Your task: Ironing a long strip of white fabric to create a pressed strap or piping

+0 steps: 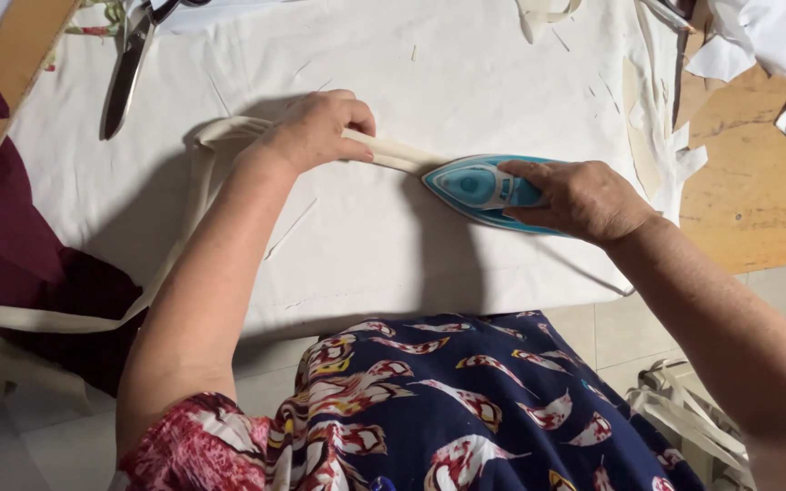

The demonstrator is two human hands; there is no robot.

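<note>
Both hands grip: left hand point(320, 127) pinches cream strip point(384, 150), right hand point(579, 198) grasps blue iron point(470, 185).

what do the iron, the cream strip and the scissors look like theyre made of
Iron: glossy teal and white plastic shell, going by its smooth moulded shine; the soleplate is hidden. Cream strip, held by the left hand: matte woven cloth, probably cotton, since it folds flat and drapes limply. Scissors: grey metal blades with a dull sheen. The right hand grips the iron.
</note>
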